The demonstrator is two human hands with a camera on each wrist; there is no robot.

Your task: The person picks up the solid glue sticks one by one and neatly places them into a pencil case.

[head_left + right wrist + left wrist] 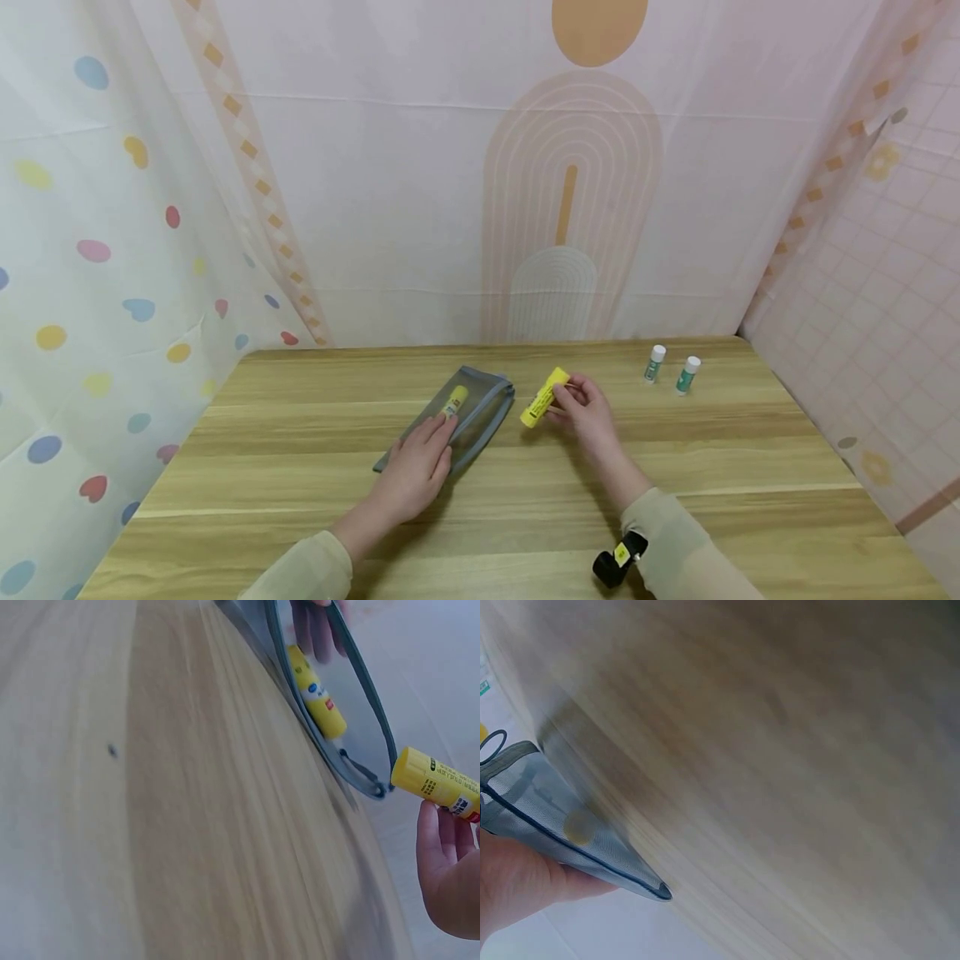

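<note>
A grey mesh pouch [480,408] lies on the wooden table [300,450] with a yellow glue stick [454,400] inside it. My left hand [429,446] rests flat on the pouch's near end, fingers straight. My right hand [567,400] pinches a second yellow glue stick [543,398] just right of the pouch, tilted and a little above the table. In the right wrist view the held stick [435,780] points at the pouch's open corner [367,761], and the stick inside the pouch [319,694] shows through the mesh. The left wrist view shows the pouch [547,817] over my palm [514,889].
Two small green-and-white tubes [654,364] [686,375] stand upright at the back right of the table. Patterned fabric walls [112,275] close in the table on the left, back and right. A black camera [618,560] sits on my right wrist.
</note>
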